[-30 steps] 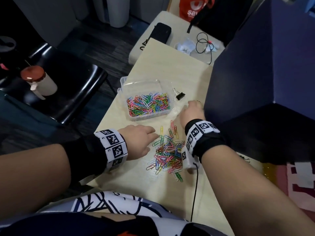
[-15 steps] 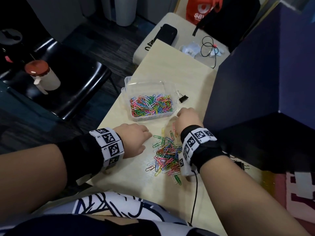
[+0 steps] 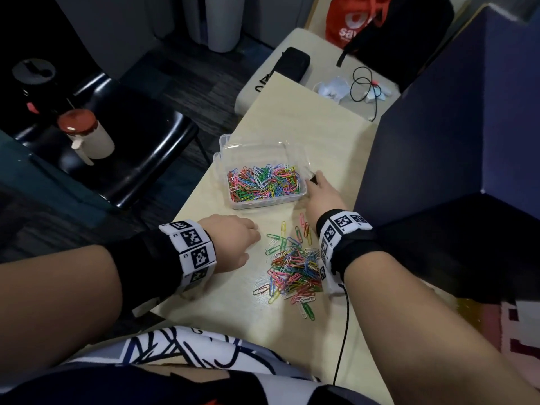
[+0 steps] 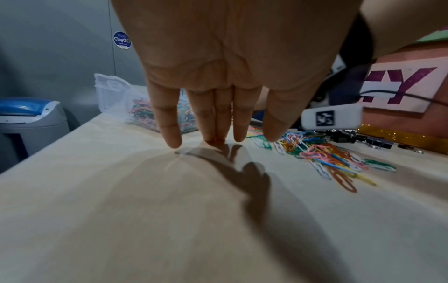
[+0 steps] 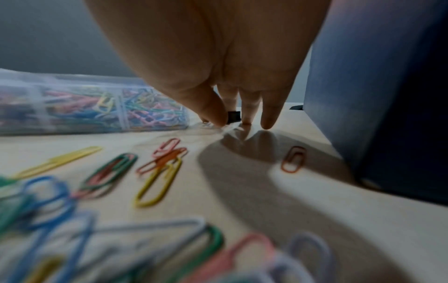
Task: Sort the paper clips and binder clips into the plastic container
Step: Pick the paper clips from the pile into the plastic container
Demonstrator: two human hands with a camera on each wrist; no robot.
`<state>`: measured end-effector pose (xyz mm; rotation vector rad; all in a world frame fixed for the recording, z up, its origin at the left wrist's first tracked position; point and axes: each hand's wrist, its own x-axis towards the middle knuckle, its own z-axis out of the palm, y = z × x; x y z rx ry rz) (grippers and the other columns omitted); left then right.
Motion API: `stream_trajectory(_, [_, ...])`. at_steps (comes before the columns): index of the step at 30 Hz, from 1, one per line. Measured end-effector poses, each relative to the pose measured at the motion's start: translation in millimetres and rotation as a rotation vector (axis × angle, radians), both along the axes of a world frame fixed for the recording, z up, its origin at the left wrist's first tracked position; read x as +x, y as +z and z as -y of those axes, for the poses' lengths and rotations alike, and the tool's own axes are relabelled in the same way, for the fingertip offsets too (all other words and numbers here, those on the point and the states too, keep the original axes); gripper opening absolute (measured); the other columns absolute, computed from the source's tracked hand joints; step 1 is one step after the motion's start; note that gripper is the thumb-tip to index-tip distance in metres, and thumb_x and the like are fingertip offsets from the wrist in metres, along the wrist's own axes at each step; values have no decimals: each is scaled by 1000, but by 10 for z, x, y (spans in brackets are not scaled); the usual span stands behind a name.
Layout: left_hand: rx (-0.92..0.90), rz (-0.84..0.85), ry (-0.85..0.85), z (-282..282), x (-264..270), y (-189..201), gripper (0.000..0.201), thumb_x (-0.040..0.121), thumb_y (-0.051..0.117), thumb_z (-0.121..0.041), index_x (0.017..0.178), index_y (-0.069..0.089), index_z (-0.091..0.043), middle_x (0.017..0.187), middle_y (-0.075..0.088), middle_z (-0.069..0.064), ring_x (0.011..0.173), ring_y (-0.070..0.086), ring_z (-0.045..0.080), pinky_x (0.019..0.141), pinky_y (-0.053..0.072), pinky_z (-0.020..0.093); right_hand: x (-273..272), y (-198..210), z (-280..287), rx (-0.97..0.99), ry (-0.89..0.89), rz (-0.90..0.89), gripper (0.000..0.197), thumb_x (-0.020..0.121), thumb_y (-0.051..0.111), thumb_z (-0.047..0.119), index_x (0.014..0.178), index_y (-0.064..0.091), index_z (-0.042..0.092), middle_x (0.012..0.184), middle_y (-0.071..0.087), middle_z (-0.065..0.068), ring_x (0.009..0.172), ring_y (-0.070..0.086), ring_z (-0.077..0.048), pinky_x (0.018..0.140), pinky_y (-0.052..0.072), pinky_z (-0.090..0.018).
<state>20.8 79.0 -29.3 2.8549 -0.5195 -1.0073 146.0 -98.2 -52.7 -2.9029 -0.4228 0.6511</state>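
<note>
A clear plastic container (image 3: 222, 159) (image 4: 106, 92) (image 5: 31, 107) holds many coloured paper clips. Nearer me, a loose pile of paper clips (image 3: 292, 267) (image 4: 324, 151) lies between my wrists. A black binder clip (image 3: 313, 178) (image 5: 234, 116) sits at the container's right corner. My right hand (image 3: 316, 184) (image 5: 229, 122) reaches there, thumb and fingers pinching the clip against the table. My left hand (image 3: 251, 238) (image 4: 218, 140) holds nothing; its straight fingertips touch the table left of the pile.
A dark blue partition (image 3: 438, 127) (image 5: 387, 95) walls off the table's right side close to my right hand. Several black binder clips (image 4: 363, 139) lie beyond the pile. A black chair (image 3: 131, 147) with a red-lidded bottle (image 3: 84, 135) stands past the table's left edge.
My right hand has moved forward from the pile to the binder clip beside the container and closed its thumb and fingers on it. The left hand has stayed put.
</note>
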Motion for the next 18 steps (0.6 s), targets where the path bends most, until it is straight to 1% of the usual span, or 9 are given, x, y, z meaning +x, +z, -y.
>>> stream_trajectory(2, [2, 50, 7, 27, 39, 53, 43, 94, 42, -33, 137, 41, -24, 137, 45, 1, 120, 49, 25, 94, 47, 42, -163, 71, 51, -9, -2, -36, 67, 83, 41, 0, 146, 30, 20, 160, 7, 0, 136, 35, -30, 108, 38, -38])
stream_trajectory(3, [-2, 95, 14, 47, 61, 82, 40, 95, 41, -31, 134, 43, -23, 130, 48, 2, 116, 51, 26, 90, 48, 41, -264, 102, 74, -16, 3, -40, 65, 86, 39, 1, 147, 29, 20, 160, 6, 0, 136, 34, -30, 108, 38, -38])
stream_trajectory(4, [-10, 151, 25, 68, 79, 114, 38, 95, 41, -29, 132, 44, -22, 126, 49, 3, 113, 51, 26, 87, 48, 38, -368, 130, 96, -31, 14, -47, 66, 86, 38, 0, 148, 27, 22, 160, 4, 0, 136, 34, -30, 108, 38, -39])
stream_trajectory(6, [-33, 274, 51, 110, 113, 146, 36, 93, 43, -25, 129, 43, -20, 122, 46, 4, 109, 49, 27, 80, 45, 37, -586, 177, 150, -66, 29, -72, 76, 82, 40, -6, 148, 24, 27, 160, 0, 2, 139, 30, -29, 106, 40, -41])
stream_trajectory(9, [-62, 385, 151, 138, 175, 140, 45, 87, 49, -21, 130, 36, -17, 117, 43, 7, 102, 48, 28, 74, 48, 39, -869, 228, 261, -59, 26, -92, 77, 82, 40, -5, 148, 25, 33, 160, 0, 5, 141, 27, -26, 106, 39, -39])
stream_trajectory(11, [-54, 380, 241, 157, 216, 129, 51, 86, 51, -19, 133, 33, -15, 118, 41, 10, 102, 49, 31, 74, 49, 41, -1037, 240, 345, -24, -10, -106, 78, 83, 39, -5, 148, 25, 36, 160, 2, 7, 144, 21, -24, 112, 33, -38])
stream_trajectory(14, [3, 366, 293, 199, 255, 139, 39, 88, 49, -21, 126, 41, -14, 119, 39, 11, 104, 48, 33, 79, 47, 42, -1215, 219, 444, -2, -58, -115, 76, 83, 38, -4, 146, 29, 38, 160, 9, 6, 145, 16, -22, 118, 21, -35])
stream_trajectory(16, [27, 351, 295, 231, 267, 135, 36, 89, 49, -22, 123, 44, -14, 120, 39, 10, 106, 46, 33, 81, 46, 42, -1265, 220, 487, -15, -70, -118, 75, 82, 41, -4, 144, 34, 38, 156, 18, 3, 143, 20, -24, 117, 22, -35])
stream_trajectory(18, [27, 331, 298, 259, 265, 129, 38, 89, 49, -23, 125, 43, -14, 122, 39, 11, 109, 45, 33, 84, 45, 42, -1274, 222, 516, -5, -86, -100, 71, 80, 44, -5, 138, 43, 35, 146, 31, 0, 134, 29, -25, 112, 29, -36])
